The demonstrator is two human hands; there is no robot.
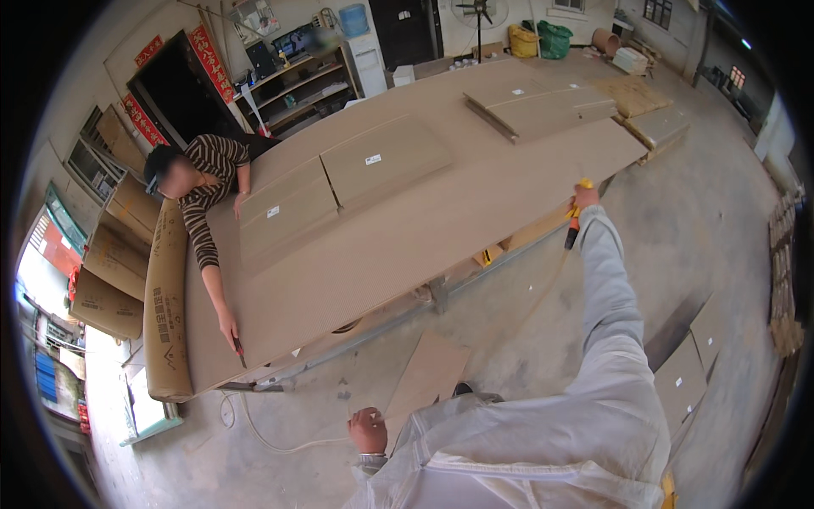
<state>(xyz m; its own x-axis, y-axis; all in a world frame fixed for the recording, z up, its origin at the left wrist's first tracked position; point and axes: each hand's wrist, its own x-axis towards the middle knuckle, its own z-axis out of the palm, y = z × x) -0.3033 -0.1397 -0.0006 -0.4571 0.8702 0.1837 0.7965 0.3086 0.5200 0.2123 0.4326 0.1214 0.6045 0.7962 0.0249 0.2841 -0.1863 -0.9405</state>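
Observation:
My right hand [585, 197] is stretched out to the right edge of a large sheet of brown corrugated cardboard [475, 204]. It is closed around a yellow hand tool [572, 231] with an orange and black end; a thin pale cord seems to trail down from it. Low in front of me, away from the sheet, my left hand [368, 430] has its fingers curled. Whatever may be in it is hidden. Labelled flat panels [386, 159] lie on the sheet. At its left end a co-worker leans over, holding a red-and-black tool [240, 349] at the near edge.
A tall cardboard roll [165, 297] stands at the sheet's left end. A metal frame [437, 293] shows beneath the sheet. Cut panels [424, 373] lie on the floor, with more boards [682, 382] at right. A pale hose [280, 445] crosses the floor. Shelves [305, 89] stand behind.

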